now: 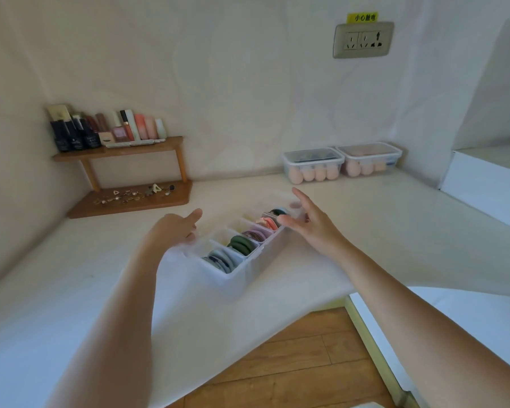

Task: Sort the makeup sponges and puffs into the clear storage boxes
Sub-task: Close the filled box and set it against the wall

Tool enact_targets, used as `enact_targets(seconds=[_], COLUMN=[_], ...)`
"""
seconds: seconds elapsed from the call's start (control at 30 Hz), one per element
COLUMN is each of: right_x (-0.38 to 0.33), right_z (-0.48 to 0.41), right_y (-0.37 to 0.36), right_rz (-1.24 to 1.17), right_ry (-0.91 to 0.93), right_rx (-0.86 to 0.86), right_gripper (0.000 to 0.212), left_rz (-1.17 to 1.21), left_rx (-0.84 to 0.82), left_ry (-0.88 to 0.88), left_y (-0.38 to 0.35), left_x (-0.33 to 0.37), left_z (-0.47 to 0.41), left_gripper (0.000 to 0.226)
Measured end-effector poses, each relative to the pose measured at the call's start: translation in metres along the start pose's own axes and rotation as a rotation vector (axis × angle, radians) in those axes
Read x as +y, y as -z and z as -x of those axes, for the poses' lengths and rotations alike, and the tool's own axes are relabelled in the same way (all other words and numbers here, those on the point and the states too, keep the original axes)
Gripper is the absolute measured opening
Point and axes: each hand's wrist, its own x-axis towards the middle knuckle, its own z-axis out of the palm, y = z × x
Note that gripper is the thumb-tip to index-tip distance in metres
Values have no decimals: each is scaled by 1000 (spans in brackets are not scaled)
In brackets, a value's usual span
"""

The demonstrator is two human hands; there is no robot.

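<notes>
A long clear divided box (242,270) lies diagonally on the white table, its compartments filled with upright round puffs: blue (220,260), green (242,244), purple (255,234), pink (267,222) and dark (277,212). My left hand (174,228) hovers at the box's left side, fingers apart, holding nothing. My right hand (309,220) is spread over the far end of the box, also empty. Against the back wall stand two lidded clear boxes: the left one (312,164) and the right one (368,159), both holding peach egg-shaped sponges.
A wooden two-tier shelf (124,178) in the left corner carries cosmetic bottles (106,129) above and small jewellery (133,194) below. A wall socket (362,39) sits high on the back wall. A white ledge (483,184) rises at right. The table's front edge drops to wooden floor (292,357).
</notes>
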Motion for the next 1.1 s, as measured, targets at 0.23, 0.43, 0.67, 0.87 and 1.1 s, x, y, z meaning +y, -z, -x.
enact_targets(seconds=[0.23,0.43,0.67,0.87,1.1], right_x=[6,11,12,13,12], right_z=[7,7,4,6,10], right_y=[2,0,2,2,1], right_rz=[-3,0,5,92,396], right_ry=[21,65,57,187,453], right_rx=[-115,-58,22,109,53], right_gripper=[117,127,115,122,99], left_rz=[-20,-108,-264,-437,-703], left_rx=[-42,334,309,-76,-75], left_ry=[37,-282,-564,-566,-400], left_y=[6,36,50,16,-10], left_x=[-10,13,69,62,33], left_z=[-3,23,62,67,48], left_gripper=[33,31,32,69,123])
